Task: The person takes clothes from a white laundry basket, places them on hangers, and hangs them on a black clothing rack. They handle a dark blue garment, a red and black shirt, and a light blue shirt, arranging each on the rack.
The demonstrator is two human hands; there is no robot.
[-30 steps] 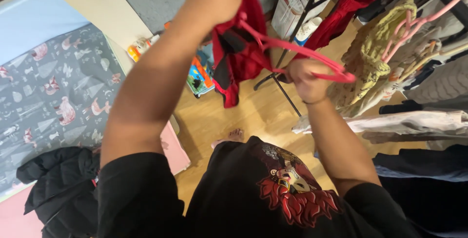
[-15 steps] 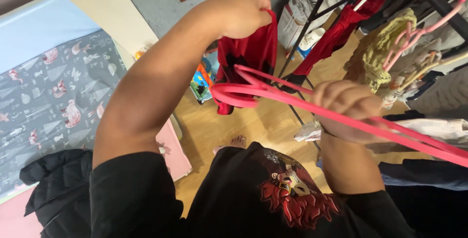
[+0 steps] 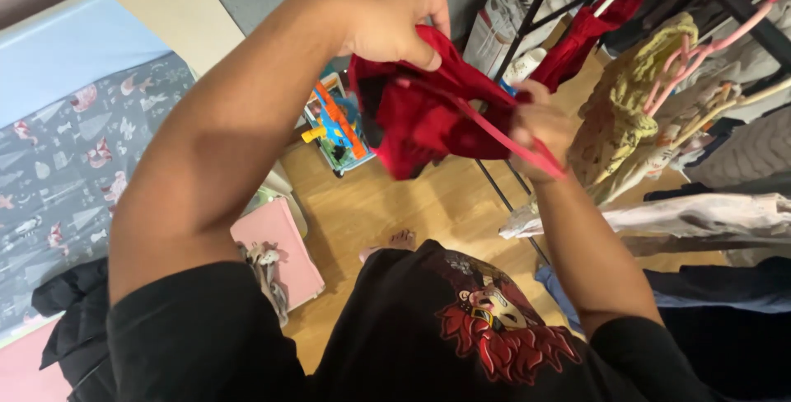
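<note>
Left hand [image 3: 387,19]: fingers pinched on the top edge of a small red fabric garment [image 3: 420,114], held at chest height.
Right hand [image 3: 540,126]: fingers closed on a thin pink-red plastic hanger [image 3: 527,148], apparently threaded inside.
Advice: spread the opening wide, slide the hanger gently.

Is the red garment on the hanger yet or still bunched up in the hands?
Bunched up. The red garment sags crumpled from the left hand; the right hand holds the red hanger partly tucked into it, not spread across it.
</note>
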